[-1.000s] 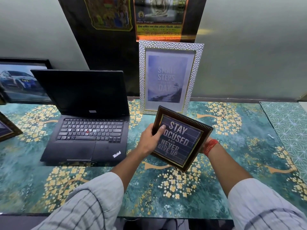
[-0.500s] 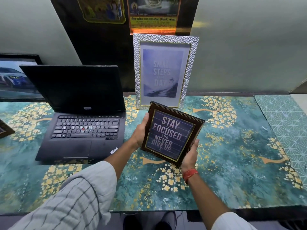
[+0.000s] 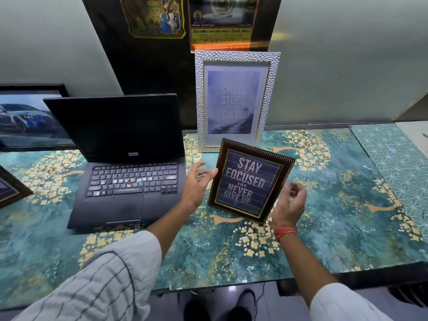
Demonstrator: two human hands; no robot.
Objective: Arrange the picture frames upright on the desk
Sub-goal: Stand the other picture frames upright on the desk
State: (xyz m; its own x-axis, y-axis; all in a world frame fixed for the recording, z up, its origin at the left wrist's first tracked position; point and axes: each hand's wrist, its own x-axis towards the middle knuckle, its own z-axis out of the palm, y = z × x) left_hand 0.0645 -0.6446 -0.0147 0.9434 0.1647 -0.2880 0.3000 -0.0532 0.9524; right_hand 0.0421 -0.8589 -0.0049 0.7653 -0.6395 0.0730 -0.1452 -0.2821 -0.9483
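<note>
small frame (image 3: 251,180) stands on the desk (image 3: 335,205), centre, leaning back a bit. tall frame (image 3: 236,99) directly behind it, against the wall. open laptop (image 3: 125,163) left of both. car picture (image 3: 27,117) behind the laptop's left side, at the wall. another frame (image 3: 10,193) at the far left desk edge, cut off. left hand (image 3: 196,185) between laptop and small frame; right hand (image 3: 290,205) just right of the small frame. neither hand is gripping it.

Brown frame (image 3: 251,181) — "STAY FOCUSED AND NEVER GIVE UP"; silver frame (image 3: 236,100) — "SMALL STEPS … DAY".
</note>
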